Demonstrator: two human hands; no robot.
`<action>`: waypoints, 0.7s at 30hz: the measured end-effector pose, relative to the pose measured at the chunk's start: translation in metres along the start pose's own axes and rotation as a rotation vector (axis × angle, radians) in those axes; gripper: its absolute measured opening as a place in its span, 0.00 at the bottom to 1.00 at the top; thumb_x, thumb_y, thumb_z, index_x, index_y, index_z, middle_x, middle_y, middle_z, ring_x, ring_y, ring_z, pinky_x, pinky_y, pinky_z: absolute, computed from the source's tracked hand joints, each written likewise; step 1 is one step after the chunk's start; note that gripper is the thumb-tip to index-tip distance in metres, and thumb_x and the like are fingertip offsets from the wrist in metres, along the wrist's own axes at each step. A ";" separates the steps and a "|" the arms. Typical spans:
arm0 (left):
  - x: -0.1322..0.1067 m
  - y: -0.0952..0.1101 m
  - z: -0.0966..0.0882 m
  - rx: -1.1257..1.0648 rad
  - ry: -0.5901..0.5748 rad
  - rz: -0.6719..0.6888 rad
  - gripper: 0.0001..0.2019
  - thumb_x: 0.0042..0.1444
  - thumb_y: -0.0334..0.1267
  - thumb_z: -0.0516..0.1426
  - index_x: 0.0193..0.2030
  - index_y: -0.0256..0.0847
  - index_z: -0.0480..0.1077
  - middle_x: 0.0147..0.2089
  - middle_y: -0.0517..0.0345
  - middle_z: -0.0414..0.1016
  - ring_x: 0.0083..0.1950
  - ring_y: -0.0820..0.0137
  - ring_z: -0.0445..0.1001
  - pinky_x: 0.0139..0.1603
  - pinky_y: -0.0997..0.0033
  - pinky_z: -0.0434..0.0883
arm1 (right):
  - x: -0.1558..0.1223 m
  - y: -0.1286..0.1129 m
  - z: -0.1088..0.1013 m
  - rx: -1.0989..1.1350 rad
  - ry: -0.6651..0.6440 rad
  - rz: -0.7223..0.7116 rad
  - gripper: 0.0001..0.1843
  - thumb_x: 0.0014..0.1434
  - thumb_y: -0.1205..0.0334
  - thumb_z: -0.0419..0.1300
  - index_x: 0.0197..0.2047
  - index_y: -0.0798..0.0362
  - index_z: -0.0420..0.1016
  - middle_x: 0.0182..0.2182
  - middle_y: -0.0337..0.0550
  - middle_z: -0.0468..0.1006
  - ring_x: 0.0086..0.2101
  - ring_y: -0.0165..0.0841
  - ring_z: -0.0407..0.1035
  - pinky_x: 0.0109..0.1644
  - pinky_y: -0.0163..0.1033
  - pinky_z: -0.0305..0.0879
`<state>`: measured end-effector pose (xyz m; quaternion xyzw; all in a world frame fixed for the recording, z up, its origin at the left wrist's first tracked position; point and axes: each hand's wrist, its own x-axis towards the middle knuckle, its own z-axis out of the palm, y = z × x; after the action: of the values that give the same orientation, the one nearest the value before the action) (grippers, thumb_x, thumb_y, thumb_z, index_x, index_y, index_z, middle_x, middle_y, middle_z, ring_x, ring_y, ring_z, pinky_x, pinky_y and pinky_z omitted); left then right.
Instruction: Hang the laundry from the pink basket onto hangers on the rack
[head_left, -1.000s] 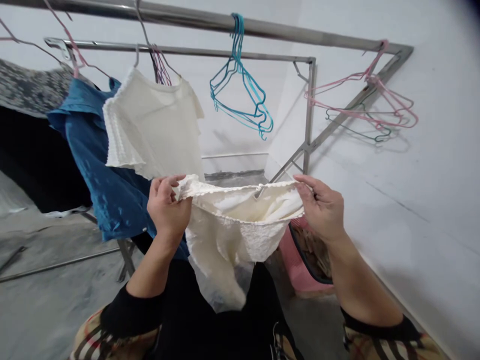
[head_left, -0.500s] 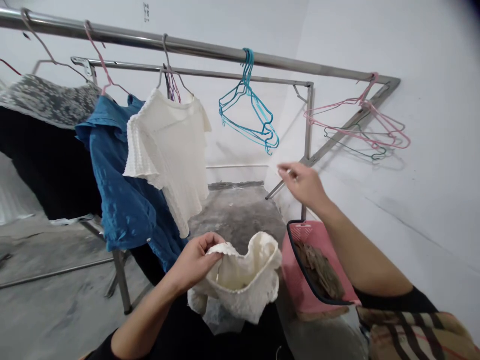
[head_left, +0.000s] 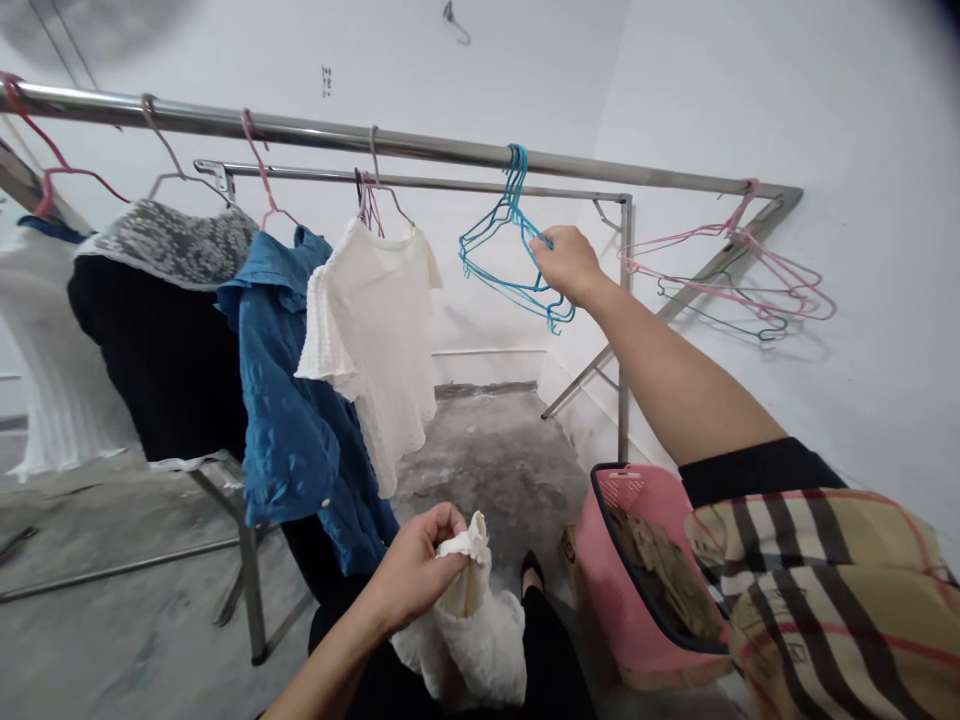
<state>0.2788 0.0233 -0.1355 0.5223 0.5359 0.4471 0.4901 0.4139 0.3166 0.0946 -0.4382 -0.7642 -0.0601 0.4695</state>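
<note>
Low in front of me, my left hand (head_left: 424, 565) pinches the edge of a white textured garment (head_left: 487, 640), which hangs down over my lap. My right hand (head_left: 568, 265) is stretched out to a bunch of blue hangers (head_left: 495, 215) on the metal rail (head_left: 450, 150). Its fingers are closed on the side of one blue hanger; the fingertips are partly hidden. Left of the hangers, a white short-sleeved top (head_left: 375, 330) hangs on the same rail.
Further left hang a blue shirt (head_left: 285, 390), a black garment with a patterned top (head_left: 161, 330) and a white ribbed top (head_left: 60, 350). Pink hangers (head_left: 739, 245) hang at the right end. A pink basket (head_left: 611, 560) holding brown cloth stands at lower right, beside checked fabric (head_left: 840, 600).
My right hand has moved up to the blue hangers and taken hold of one. The white garment in my left hand has folded together and hangs narrower. The view has shifted.
</note>
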 end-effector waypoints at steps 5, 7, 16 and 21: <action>-0.002 0.000 -0.005 -0.015 0.016 -0.006 0.07 0.40 0.33 0.56 0.26 0.40 0.60 0.25 0.65 0.65 0.28 0.75 0.61 0.31 0.76 0.57 | 0.007 0.002 -0.003 0.013 -0.009 0.016 0.22 0.69 0.56 0.40 0.51 0.57 0.69 0.48 0.59 0.75 0.46 0.41 0.71 0.50 0.50 0.67; -0.002 -0.001 -0.007 -0.012 0.033 -0.006 0.07 0.40 0.34 0.57 0.27 0.40 0.61 0.26 0.65 0.65 0.28 0.75 0.61 0.30 0.76 0.57 | 0.003 0.004 -0.015 -0.062 -0.028 0.064 0.25 0.69 0.52 0.40 0.54 0.57 0.70 0.47 0.61 0.76 0.46 0.45 0.72 0.49 0.52 0.67; -0.002 -0.006 -0.010 0.016 0.061 0.012 0.06 0.41 0.34 0.56 0.27 0.40 0.62 0.25 0.66 0.63 0.28 0.75 0.60 0.30 0.75 0.57 | -0.004 0.032 -0.056 -0.340 -0.026 0.305 0.20 0.67 0.62 0.48 0.50 0.61 0.77 0.47 0.63 0.77 0.49 0.46 0.71 0.52 0.49 0.63; 0.001 -0.007 -0.008 -0.006 0.044 -0.010 0.07 0.41 0.35 0.57 0.27 0.41 0.61 0.25 0.66 0.63 0.28 0.75 0.61 0.30 0.75 0.56 | -0.002 0.068 -0.071 -0.354 -0.033 0.353 0.20 0.66 0.63 0.49 0.51 0.65 0.77 0.49 0.70 0.75 0.50 0.44 0.70 0.49 0.46 0.58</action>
<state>0.2696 0.0247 -0.1420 0.5082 0.5478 0.4575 0.4820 0.5104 0.3212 0.1107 -0.6411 -0.6611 -0.1031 0.3760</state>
